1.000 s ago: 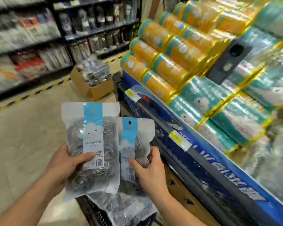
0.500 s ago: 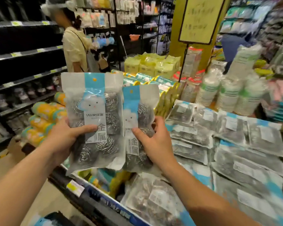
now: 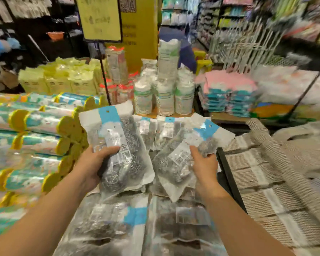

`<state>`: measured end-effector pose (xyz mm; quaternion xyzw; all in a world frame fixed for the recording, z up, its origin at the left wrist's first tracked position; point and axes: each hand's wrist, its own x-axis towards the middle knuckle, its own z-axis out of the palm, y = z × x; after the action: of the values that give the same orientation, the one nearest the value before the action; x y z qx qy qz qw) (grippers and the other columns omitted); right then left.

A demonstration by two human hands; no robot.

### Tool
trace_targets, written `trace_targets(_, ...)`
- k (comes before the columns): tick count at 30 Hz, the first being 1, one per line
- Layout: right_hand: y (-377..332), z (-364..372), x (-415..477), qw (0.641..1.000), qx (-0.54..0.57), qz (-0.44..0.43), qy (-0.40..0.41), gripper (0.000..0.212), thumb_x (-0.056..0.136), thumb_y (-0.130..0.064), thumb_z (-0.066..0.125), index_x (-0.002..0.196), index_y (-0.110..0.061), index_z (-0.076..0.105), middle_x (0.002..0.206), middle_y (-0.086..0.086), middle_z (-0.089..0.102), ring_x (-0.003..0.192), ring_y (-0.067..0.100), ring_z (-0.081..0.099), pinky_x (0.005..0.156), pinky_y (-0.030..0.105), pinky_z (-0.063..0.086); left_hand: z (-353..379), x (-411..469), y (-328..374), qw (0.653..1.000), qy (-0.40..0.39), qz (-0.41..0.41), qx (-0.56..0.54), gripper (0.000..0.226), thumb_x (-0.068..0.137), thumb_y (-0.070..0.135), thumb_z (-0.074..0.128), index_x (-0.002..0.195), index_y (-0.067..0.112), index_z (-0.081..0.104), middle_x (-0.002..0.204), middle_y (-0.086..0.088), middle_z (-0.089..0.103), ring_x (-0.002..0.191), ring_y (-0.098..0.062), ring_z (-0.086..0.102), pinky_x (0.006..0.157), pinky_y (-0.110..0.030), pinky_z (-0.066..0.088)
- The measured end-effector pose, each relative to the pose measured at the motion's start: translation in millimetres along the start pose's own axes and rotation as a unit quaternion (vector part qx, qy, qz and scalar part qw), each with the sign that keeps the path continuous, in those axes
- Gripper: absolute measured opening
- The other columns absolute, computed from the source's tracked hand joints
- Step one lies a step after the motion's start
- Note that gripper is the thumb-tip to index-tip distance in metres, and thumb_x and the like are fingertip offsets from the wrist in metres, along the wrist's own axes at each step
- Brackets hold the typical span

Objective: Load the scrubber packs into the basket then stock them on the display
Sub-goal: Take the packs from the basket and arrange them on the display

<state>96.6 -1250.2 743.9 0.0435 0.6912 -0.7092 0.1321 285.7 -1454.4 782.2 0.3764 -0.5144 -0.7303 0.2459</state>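
**Head view: stock display, scrubber section**

1. Left hand (image 3: 93, 163): fingers curled behind the larger scrubber pack (image 3: 125, 145) and thumb clamped across its front label. The pack is held nearly upright above the middle of the display (image 3: 229, 179), label toward the wearer. This probably keeps it clear of the stock below while a slot is chosen.

2. Right hand (image 3: 205, 165): thumb and fingers pinch the smaller scrubber pack (image 3: 175, 167) at its right side, near the blue header. The pack is tipped, header toward the display's right edge and lower corner hanging over the laid stock. The tilt suggests this one goes down first.

3. Laid scrubber packs (image 3: 118, 218): flat and overlapping, running from the near edge to the far edge and filling the section under both hands. Lying flat likely keeps the slippery bags from sliding off. Detail is blurred.

4. Basket: not visible in this view, so the loading stage looks done and the stocking stage is in hand.

5. Neighbours:
   - Wrapped rolls with yellow ends (image 3: 44, 126) are stacked along the left edge.
   - Ribbed grey mats (image 3: 270, 174) lie past the right edge.
   - Stacks of paper cups (image 3: 164, 97) stand beyond the far edge.
   - A yellow sign (image 3: 100, 17) on a pole rises behind them.

6. Risk, as judged: a pack set on the sloping overlap may slip toward the near edge.
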Motion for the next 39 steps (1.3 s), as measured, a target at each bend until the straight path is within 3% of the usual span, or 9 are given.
trace_targets(3,32,-3,33,0.989,0.070,0.121,0.055,0.064,0.081,-0.040,0.078,0.132,-0.017,0.047,0.111,-0.003,0.054,0.104,0.020,0.055,0.074,0.034,0.051,24,18,-14,1.000,-0.004,-0.011,0.010,0.036,0.078,0.006,0.076,0.113,0.005,0.067,0.078,-0.005,0.076,0.050,-0.012,0.066,0.043,-0.017,0.049)
trace_targets(5,52,1,51,0.972,0.115,0.185,0.089,0.076,0.076,-0.042,0.081,0.135,-0.011,0.043,0.119,0.006,0.055,0.103,0.026,0.060,0.082,0.043,0.057,33,27,-23,0.999,-0.013,-0.022,0.019,0.036,0.082,-0.001,0.070,0.118,0.005,0.067,0.090,-0.009,0.078,0.061,-0.016,0.073,0.048,-0.022,0.055)
trace_targets(7,66,7,53,0.952,0.171,0.230,0.104,0.047,0.087,-0.032,0.075,0.119,-0.009,0.050,0.114,0.014,0.059,0.091,0.027,0.063,0.091,0.049,0.057,33,35,-30,0.999,-0.019,-0.032,0.021,0.038,0.082,-0.003,0.068,0.120,0.005,0.067,0.094,-0.011,0.078,0.069,-0.020,0.075,0.052,-0.025,0.057)
trace_targets(10,85,16,58,0.888,0.326,0.317,0.067,0.009,0.099,-0.018,0.060,0.104,-0.025,0.058,0.113,0.019,0.064,0.075,0.015,0.056,0.083,0.026,0.057,23,45,-40,0.996,-0.033,-0.077,0.008,0.040,0.084,0.000,0.067,0.122,0.010,0.066,0.105,-0.013,0.076,0.086,-0.027,0.076,0.060,-0.032,0.060)
trace_targets(14,96,26,55,0.946,0.150,0.275,0.083,0.035,0.091,-0.021,0.069,0.121,-0.008,0.058,0.114,0.013,0.065,0.083,0.020,0.063,0.059,0.030,0.054,3,54,-55,0.996,0.003,-0.089,-0.019,0.036,0.085,0.001,0.068,0.119,0.013,0.068,0.102,-0.007,0.078,0.083,-0.021,0.076,0.056,-0.029,0.059)
trace_targets(20,91,7,53,0.957,-0.074,0.281,0.025,0.038,0.093,-0.044,0.066,0.109,-0.011,0.059,0.084,0.009,0.070,0.032,0.006,0.050,0.026,0.012,0.026,-29,53,-67,0.981,0.077,-0.142,-0.106,0.044,0.083,0.007,0.072,0.125,0.017,0.064,0.108,-0.008,0.076,0.094,-0.029,0.074,0.066,-0.039,0.060)
trace_targets(31,78,51,-18,0.955,-0.160,0.189,-0.165,0.028,0.097,-0.036,0.061,0.084,-0.011,0.061,0.067,0.007,0.064,0.033,0.006,0.046,0.035,0.018,0.029,-49,-25,-105,0.891,0.186,-0.170,-0.379,0.029,0.094,0.022,0.046,0.110,0.010,0.068,0.088,-0.013,0.077,0.097,-0.033,0.066,0.099,-0.051,0.047)
trace_targets(35,91,56,-42,0.930,-0.217,0.166,-0.246,0.025,0.096,-0.034,0.060,0.086,-0.012,0.064,0.068,0.005,0.068,0.045,0.011,0.053,0.046,0.022,0.030,-49,-40,-143,0.889,0.215,-0.216,-0.343,0.023,0.096,0.015,0.048,0.110,0.011,0.065,0.111,-0.013,0.071,0.096,-0.029,0.064,0.101,-0.048,0.047)
trace_targets(39,109,34,-59,0.908,-0.278,0.127,-0.288,0.023,0.097,-0.033,0.061,0.090,-0.011,0.065,0.077,0.006,0.072,0.061,0.016,0.059,0.054,0.025,0.041,-55,-30,-158,0.934,0.226,-0.238,-0.143,0.019,0.096,0.021,0.061,0.112,0.011,0.061,0.108,-0.013,0.068,0.097,-0.028,0.065,0.064,-0.040,0.060)
